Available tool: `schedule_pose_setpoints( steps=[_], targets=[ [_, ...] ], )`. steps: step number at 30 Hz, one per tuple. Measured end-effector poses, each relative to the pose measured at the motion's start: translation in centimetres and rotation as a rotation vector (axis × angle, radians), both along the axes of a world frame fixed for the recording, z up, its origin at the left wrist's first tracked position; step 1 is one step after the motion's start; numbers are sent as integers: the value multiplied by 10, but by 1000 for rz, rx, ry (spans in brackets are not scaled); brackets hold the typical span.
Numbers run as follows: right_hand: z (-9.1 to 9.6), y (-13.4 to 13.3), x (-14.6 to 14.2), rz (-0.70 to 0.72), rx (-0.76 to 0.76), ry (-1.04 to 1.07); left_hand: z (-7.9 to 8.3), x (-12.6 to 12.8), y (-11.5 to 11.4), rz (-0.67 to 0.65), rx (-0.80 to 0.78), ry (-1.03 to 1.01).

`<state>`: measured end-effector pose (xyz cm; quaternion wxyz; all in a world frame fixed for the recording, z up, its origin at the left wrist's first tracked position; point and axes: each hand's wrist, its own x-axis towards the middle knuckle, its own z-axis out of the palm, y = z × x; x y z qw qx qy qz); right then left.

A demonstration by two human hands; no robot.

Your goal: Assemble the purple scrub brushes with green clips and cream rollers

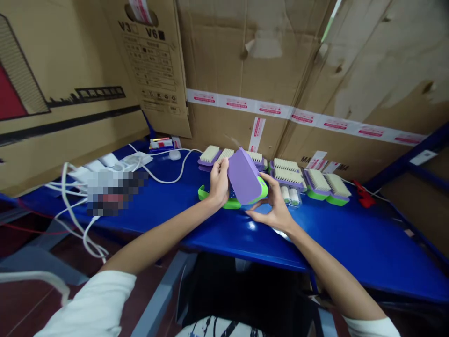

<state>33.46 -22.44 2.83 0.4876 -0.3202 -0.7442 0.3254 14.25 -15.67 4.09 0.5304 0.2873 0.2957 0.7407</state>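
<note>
I hold a purple and green brush body [245, 180] tilted above the table; its flat purple face is toward me, and its underside is hidden. My left hand [219, 183] is closed on its left edge. My right hand [276, 209] curls round its green lower right end, index finger against the side and thumb apart below it. A green curved casing [232, 205] lies on the table beneath, partly covered by my left hand and the piece I hold.
Along the back of the blue table [354, 248] stand several purple brushes with cream bristles [289, 176], two with green undersides [318, 182]. Clear packaging with white rolls [293, 195] lies near my right hand. White cables and power strips [94, 173] crowd the left; a red object [365, 195] sits right. Cardboard [224, 56] walls the back.
</note>
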Motion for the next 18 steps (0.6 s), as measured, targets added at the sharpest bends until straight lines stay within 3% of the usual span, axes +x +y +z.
schedule_pose_setpoints(
  steps=[3, 6, 11, 18],
  targets=[
    [0, 5, 0, -10, -62, 17, 0, -4, 8, 10, 55, 12],
    [0, 11, 5, -28, -52, -20, 0, -6, 10, -70, 127, 57],
    [0, 18, 17, -48, 163, -149, 5, -11, 8, -272, 247, 280],
    [-1, 28, 17, -24, 147, -156, 7, -21, 26, -213, 307, 300]
  ],
)
